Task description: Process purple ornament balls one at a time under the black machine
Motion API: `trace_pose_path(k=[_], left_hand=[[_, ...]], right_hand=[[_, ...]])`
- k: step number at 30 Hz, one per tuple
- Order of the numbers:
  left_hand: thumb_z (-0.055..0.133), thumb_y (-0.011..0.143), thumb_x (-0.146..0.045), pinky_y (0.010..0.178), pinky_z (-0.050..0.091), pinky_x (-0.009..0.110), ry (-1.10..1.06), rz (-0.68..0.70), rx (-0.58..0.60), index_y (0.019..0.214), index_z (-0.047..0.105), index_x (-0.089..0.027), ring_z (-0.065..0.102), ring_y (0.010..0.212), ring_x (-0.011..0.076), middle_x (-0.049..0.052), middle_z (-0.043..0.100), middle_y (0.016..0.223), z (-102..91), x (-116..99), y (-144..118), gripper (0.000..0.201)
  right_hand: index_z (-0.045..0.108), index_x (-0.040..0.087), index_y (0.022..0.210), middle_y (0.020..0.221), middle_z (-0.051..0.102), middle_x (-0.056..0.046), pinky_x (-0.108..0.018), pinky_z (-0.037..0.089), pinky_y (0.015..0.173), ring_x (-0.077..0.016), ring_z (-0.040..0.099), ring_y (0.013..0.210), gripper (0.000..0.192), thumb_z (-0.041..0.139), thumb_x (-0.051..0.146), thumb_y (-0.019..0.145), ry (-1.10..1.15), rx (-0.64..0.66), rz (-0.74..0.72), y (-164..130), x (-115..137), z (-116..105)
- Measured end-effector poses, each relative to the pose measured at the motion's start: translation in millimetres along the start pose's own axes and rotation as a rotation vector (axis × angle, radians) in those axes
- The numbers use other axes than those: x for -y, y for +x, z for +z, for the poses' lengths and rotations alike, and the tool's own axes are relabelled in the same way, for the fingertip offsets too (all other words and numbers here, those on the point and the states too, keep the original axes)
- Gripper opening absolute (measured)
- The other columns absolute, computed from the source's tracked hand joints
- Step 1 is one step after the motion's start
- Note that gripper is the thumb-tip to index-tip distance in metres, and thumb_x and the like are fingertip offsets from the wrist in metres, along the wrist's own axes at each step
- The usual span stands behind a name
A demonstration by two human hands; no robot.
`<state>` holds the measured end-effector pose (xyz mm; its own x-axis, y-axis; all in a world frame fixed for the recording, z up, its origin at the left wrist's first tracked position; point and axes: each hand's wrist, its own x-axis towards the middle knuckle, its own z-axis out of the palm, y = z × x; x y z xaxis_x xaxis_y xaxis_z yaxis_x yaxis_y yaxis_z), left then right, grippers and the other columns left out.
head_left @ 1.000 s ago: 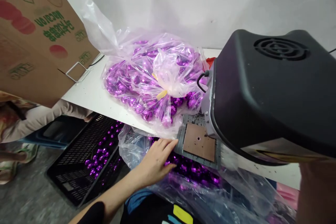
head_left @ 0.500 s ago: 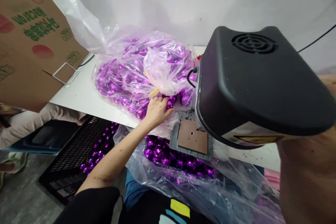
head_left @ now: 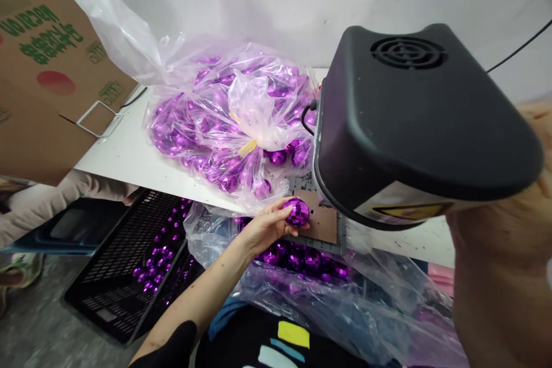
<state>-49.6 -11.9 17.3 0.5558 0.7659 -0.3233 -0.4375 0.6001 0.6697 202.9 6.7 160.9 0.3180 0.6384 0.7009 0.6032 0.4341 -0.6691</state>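
My left hand (head_left: 273, 223) is closed around a purple mirror-faceted ball (head_left: 297, 212), fingers and thumb on its sides. It holds the ball over the left part of a brown square plate (head_left: 323, 224) with a small dark hole, which lies on a grey base. Beside the plate looms a black machine head (head_left: 422, 109) with a round vent and a warning label. My right arm (head_left: 491, 293) rises close to the camera at the right, partly behind the machine head; its fingers are hidden. More purple balls (head_left: 313, 259) lie in an open plastic bag below the plate.
A clear bag (head_left: 190, 121) full of purple balls lies on the white table (head_left: 125, 155), its mouth gathered. A cardboard box (head_left: 56, 98) stands at left. Below is a black crate (head_left: 103, 276) holding small purple balls. Another person's leg (head_left: 64, 201) shows at far left.
My left hand has come away from the bag's opening with a purple ball, moving right and toward me to the brown plate. The view has shifted slightly.
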Motion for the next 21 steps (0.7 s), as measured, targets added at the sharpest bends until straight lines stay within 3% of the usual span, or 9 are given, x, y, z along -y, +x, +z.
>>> trace_pose_path(k=[5, 10, 15, 17, 21], left_hand=[[0.084, 0.075, -0.035, 0.063, 0.051, 0.023, 0.022, 0.01, -0.028, 0.11, 0.066, -0.015, 0.073, 0.084, 0.0198, 0.009, 0.073, 0.099, -0.1, -5, -4, 0.044], [0.076, 0.081, -0.049, 0.056, 0.047, 0.021, -0.083, -0.051, -0.023, 0.098, 0.067, -0.014, 0.072, 0.073, 0.0179, 0.01, 0.074, 0.092, -5.8, -4, -6, 0.04], [0.077, 0.081, -0.045, 0.063, 0.049, 0.022, -0.108, -0.032, -0.079, 0.108, 0.067, -0.02, 0.071, 0.082, 0.0173, 0.005, 0.071, 0.096, -6.5, -4, -7, 0.038], [0.076, 0.083, -0.046, 0.062, 0.047, 0.021, -0.016, 0.034, -0.109, 0.114, 0.065, -0.022, 0.067, 0.079, 0.0137, 0.004, 0.069, 0.098, -5.4, -5, -7, 0.041], [0.074, 0.083, -0.051, 0.055, 0.043, 0.02, 0.393, 0.093, -0.174, 0.122, 0.057, -0.021, 0.062, 0.068, 0.0106, 0.001, 0.064, 0.093, -4.2, -4, -7, 0.052]], right_hand=[[0.062, 0.013, 0.087, 0.062, 0.044, 0.001, -0.02, 0.032, 0.062, -0.0019, 0.044, 0.064, 0.027, 0.058, 0.039, 0.093, -0.002, -0.021, -0.051, 2, 1, 2], [0.064, 0.015, 0.095, 0.06, 0.046, 0.003, -0.022, 0.032, 0.064, -0.0003, 0.044, 0.058, 0.018, 0.057, 0.032, 0.094, 0.012, -0.012, -0.059, -2, -2, 3], [0.063, 0.014, 0.094, 0.061, 0.045, 0.002, -0.021, 0.031, 0.062, -0.0002, 0.043, 0.059, 0.025, 0.054, 0.037, 0.096, -0.011, 0.008, -0.019, -2, 6, 2], [0.063, 0.013, 0.094, 0.066, 0.045, 0.001, -0.019, 0.032, 0.059, -0.0002, 0.044, 0.061, 0.028, 0.053, 0.039, 0.096, -0.012, 0.024, 0.012, 0, 11, 1], [0.06, 0.011, 0.085, 0.076, 0.047, -0.002, -0.016, 0.034, 0.059, -0.0023, 0.047, 0.073, 0.031, 0.058, 0.041, 0.092, -0.018, -0.024, 0.016, 2, 13, 3]])
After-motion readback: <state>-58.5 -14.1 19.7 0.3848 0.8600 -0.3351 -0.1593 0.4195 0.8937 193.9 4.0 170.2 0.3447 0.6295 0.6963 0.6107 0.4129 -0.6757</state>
